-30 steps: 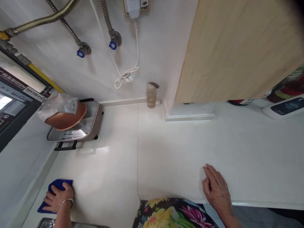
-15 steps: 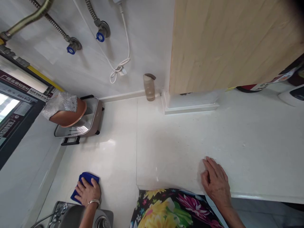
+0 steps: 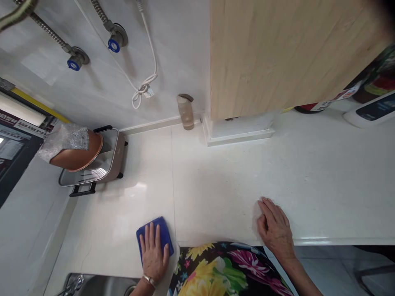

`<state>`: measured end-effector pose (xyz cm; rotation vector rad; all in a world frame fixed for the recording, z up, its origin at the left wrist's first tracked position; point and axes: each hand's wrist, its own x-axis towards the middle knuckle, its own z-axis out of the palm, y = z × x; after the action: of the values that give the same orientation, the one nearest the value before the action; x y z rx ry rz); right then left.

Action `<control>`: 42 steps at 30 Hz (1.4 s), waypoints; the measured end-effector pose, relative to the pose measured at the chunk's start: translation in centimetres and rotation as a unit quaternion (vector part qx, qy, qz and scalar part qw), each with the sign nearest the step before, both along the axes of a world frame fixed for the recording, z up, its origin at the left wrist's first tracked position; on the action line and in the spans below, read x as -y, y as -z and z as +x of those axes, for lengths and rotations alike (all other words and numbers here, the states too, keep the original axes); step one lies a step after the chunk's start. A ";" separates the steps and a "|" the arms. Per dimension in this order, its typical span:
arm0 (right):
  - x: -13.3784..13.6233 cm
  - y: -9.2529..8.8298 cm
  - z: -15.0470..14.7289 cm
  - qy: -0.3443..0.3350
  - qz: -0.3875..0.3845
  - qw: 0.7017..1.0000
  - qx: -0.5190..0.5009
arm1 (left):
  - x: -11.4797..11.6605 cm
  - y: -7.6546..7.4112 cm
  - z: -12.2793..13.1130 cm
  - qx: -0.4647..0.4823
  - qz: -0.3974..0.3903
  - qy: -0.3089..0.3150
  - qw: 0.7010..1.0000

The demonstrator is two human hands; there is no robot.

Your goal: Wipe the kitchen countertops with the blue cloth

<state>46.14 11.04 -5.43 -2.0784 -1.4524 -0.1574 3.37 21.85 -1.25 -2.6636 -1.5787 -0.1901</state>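
Observation:
My left hand [image 3: 153, 255] lies flat with fingers spread on a folded blue cloth [image 3: 162, 231], pressing it to the white countertop [image 3: 212, 185] near the front edge. A bracelet circles that wrist. Over to the right, my right hand [image 3: 276, 228] rests palm down on the counter by its front edge. Its fingers are stretched out, the thumb a little tucked, and no object shows under it.
A metal sink [image 3: 105, 285] sits below my left hand. At the back left, a copper-coloured pot [image 3: 77, 154] stands in a rectangular electric pan [image 3: 115, 158]. A cloudy bottle [image 3: 186, 115] leans by the wall, left of a wooden cabinet [image 3: 271, 57]. Bottles stand at the far right.
My left hand has slid the blue cloth rightward along the counter, from beside the sink to near the counter seam. My right hand stays about where it was; the view has shifted slightly.

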 end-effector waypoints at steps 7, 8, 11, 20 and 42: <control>-0.2 -0.1 -0.1 0.000 0.003 1.000 0.013 | -5.2 -1.3 3.2 -0.047 -0.006 0.206 0.978; -0.2 -0.1 -0.1 0.002 0.003 1.000 0.016 | -6.0 -1.3 3.3 -0.046 -0.004 0.222 0.974; -0.3 0.0 -0.1 0.006 0.002 1.000 0.023 | -8.7 -1.3 4.0 -0.040 -0.009 0.258 0.965; -0.5 0.0 -0.1 0.003 0.000 1.000 0.027 | -19.2 -1.1 10.8 -0.013 -0.029 0.239 0.970; -0.6 0.8 0.2 0.003 -0.009 0.999 0.040 | -37.9 0.0 24.5 0.048 -0.020 0.029 0.998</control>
<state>46.37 11.67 -6.21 -2.1135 -1.4990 -0.2326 27.86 59.74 -1.24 -2.7729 -1.5491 -0.2960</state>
